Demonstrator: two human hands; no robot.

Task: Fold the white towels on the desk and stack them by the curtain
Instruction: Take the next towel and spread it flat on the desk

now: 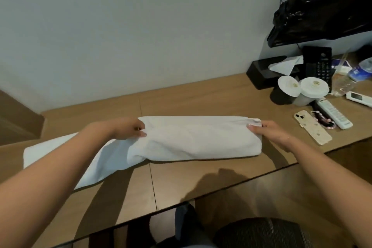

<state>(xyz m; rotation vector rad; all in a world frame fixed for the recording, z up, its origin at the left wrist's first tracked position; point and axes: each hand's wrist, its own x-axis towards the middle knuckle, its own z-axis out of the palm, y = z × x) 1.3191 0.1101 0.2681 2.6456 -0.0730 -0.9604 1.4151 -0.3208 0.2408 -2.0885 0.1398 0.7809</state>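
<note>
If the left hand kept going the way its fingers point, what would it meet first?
The left hand pinches the towel, fingers pointing right along it. Going on, it would slide over more towel and probably reach the right hand at the far end.

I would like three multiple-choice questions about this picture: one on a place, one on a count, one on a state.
1. Where does the phone lie?
A. right of the towel
B. on the towel
C. left of the towel

2. How many white remote controls lie on the desk?
A. none
B. two
C. four

3. What does the left hand do?
A. hangs idle
B. holds a cup
C. pinches the towel

Answers:
1 A: the phone lies beyond the towel and the right hand.
2 B: two remote controls.
3 C: the left hand pinches cloth.
</note>
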